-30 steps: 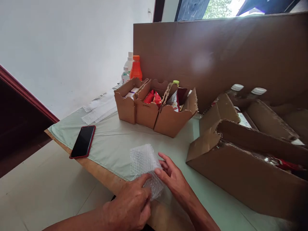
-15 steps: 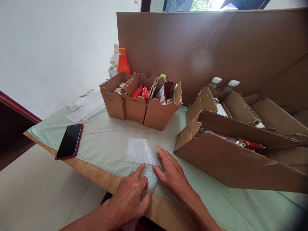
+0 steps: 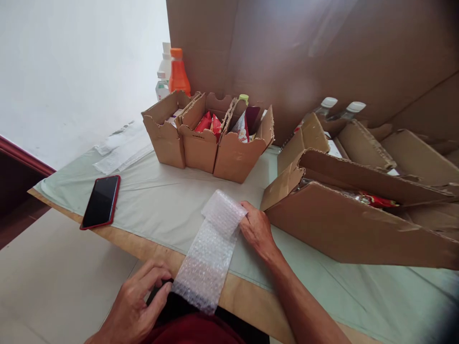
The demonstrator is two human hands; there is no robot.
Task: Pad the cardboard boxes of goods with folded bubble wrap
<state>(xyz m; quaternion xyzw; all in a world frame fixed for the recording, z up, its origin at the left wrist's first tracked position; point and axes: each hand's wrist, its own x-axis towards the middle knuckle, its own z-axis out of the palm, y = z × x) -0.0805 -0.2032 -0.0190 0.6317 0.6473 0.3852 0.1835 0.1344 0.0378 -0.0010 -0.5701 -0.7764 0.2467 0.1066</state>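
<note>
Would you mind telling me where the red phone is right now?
In the head view, the red phone lies on the green cloth near its left edge, left of the bubble wrap.

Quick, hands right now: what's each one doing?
Left hand: half-curled at the bubble wrap's near corner; grip cannot be told.
Right hand: closed on its far end.

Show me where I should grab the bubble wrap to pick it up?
Pinch the near end of the bubble wrap, coming from the front and below. That end hangs over the table edge, so you can get under it; the rest lies on the cloth. The left hand is right beside it.
</note>
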